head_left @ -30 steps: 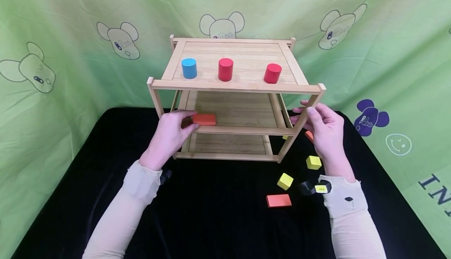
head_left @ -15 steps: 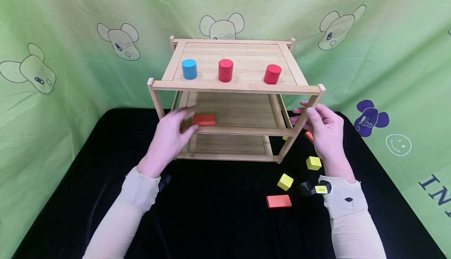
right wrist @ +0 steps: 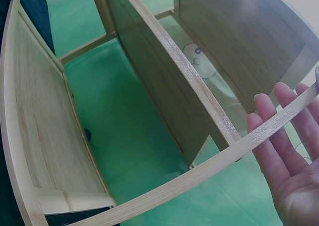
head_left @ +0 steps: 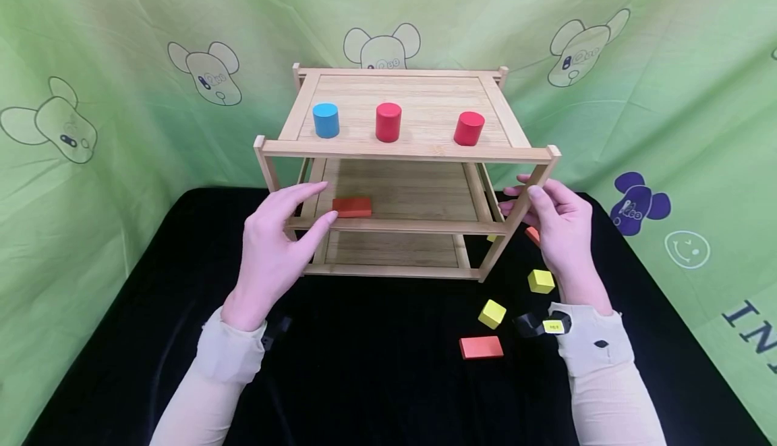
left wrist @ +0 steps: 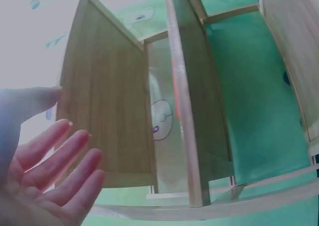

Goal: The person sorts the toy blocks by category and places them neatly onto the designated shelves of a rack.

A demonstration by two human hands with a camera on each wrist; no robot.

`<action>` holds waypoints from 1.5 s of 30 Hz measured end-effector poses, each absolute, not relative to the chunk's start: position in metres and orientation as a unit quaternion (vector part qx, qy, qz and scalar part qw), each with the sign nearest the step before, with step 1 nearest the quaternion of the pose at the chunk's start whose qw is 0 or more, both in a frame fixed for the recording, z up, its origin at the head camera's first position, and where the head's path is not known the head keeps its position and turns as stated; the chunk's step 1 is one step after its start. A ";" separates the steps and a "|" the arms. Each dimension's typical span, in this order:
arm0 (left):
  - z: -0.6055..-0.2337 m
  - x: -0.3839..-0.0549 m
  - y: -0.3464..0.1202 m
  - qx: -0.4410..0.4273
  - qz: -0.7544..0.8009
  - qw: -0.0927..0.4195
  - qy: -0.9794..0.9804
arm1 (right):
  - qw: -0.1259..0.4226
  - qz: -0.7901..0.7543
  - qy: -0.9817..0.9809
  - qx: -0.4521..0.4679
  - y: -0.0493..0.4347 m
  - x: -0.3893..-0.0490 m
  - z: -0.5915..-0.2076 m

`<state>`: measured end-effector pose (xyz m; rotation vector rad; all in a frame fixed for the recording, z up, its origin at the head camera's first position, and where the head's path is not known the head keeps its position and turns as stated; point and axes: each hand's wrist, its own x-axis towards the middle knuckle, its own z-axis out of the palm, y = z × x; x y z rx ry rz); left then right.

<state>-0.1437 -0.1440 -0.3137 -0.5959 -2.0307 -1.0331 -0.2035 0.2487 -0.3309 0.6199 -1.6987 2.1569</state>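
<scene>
The left hand (head_left: 267,250) is hovering by the left front of the wooden rack (head_left: 394,151), its thumb and fingers spreading apart. Just beyond its fingertips, an orange block (head_left: 352,208) is lying on the middle shelf (head_left: 419,189), near the front rail. The right hand (head_left: 564,223) is holding the rack's right front leg (head_left: 514,216), thumb on the near side, fingers reaching behind. On the top shelf (head_left: 425,88), a blue cylinder (head_left: 326,121) and two red cylinders (head_left: 388,123) are standing in a row, the blue one leftmost. Below the right hand, two yellow cubes (head_left: 492,314) and a flat red block (head_left: 481,347) are resting on the black cloth (head_left: 376,365). A green curtain (head_left: 449,14) is hanging behind the rack.
</scene>
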 end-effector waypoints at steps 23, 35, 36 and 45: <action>-0.291 -0.137 -0.147 -0.134 -0.508 0.539 -0.658 | 0.163 0.758 -0.592 0.221 0.249 -0.204 -0.331; -0.302 -0.151 -0.156 -0.111 -0.593 0.367 -0.708 | 0.162 0.757 -0.594 0.218 0.249 -0.205 -0.332; -0.303 -0.152 -0.157 -0.111 -0.595 0.358 -0.712 | 0.162 0.758 -0.593 0.218 0.249 -0.205 -0.332; -0.330 -0.176 -0.166 -0.135 -0.620 0.327 -0.701 | 0.165 0.758 -0.593 0.216 0.249 -0.205 -0.331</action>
